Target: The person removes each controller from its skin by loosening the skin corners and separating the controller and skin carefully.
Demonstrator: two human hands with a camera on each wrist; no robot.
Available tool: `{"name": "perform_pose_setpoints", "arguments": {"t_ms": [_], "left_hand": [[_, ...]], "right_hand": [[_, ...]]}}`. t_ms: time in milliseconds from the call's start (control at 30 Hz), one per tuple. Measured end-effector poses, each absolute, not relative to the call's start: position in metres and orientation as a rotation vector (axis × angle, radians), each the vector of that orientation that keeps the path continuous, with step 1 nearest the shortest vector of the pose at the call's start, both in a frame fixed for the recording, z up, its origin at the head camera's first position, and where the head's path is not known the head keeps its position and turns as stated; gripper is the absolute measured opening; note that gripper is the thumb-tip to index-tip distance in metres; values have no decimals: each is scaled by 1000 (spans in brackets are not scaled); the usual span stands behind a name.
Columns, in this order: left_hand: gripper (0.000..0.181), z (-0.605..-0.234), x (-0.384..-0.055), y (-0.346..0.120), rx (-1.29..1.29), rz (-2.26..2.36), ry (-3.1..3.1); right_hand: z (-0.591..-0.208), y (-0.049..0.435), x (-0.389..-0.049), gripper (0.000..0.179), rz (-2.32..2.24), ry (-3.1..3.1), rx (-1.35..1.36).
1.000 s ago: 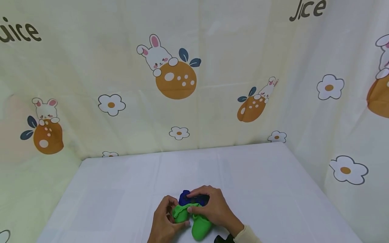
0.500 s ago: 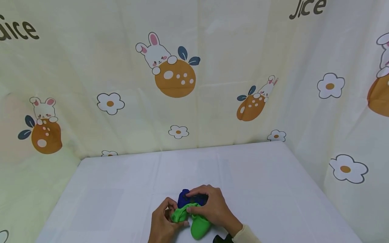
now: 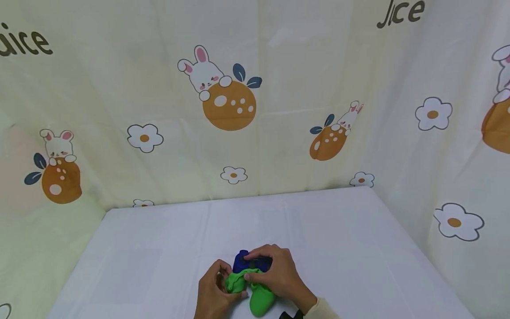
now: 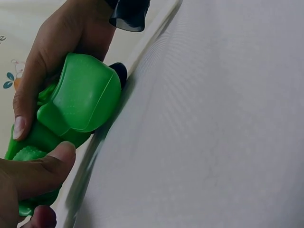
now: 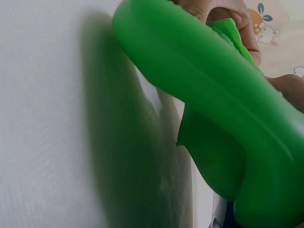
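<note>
Left hand: grip narrow, holding the left lobe of a bright green, smooth, rubbery two-lobed cover, thumb on the near side, fingers curled behind. Right hand: grip spans the cover and a dark blue, game-controller-shaped piece with darker patches on top; thumb on the crumpled rim of the cover, fingertips on the piece.

Cover is between both hands at the near middle of the white cloth-covered table. Right lobe points toward the wearer, smooth and rounded; rim is wrinkled along the side facing the piece. Piece sits just beyond the cover, touching it; how far one goes into the other, can't tell. In the right wrist view, the cover hangs with a loose flap below, and its shadow falls on the table. Whether any part touches the table, can't tell.

Cream cuff on the right arm. Black object just beside it, cut off by the bottom edge; identity unclear. Behind the table, a pale curtain printed with rabbits on orange fruit, white flowers and partial lettering.
</note>
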State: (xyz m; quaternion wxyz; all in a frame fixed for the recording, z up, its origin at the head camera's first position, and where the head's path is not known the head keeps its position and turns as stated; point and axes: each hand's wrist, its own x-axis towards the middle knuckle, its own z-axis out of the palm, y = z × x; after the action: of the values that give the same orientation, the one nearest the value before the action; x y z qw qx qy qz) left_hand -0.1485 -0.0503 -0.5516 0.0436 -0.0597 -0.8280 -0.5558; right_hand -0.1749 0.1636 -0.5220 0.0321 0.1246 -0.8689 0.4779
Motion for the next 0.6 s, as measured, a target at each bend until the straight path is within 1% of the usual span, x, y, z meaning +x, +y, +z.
{"name": "perform_pose_setpoints", "arguments": {"t_ms": [600], "left_hand": [[56, -551, -146, -47, -72, -1610, -2551]], "right_hand": [[-522, 159, -173, 39, 1374, -2661, 379]]}}
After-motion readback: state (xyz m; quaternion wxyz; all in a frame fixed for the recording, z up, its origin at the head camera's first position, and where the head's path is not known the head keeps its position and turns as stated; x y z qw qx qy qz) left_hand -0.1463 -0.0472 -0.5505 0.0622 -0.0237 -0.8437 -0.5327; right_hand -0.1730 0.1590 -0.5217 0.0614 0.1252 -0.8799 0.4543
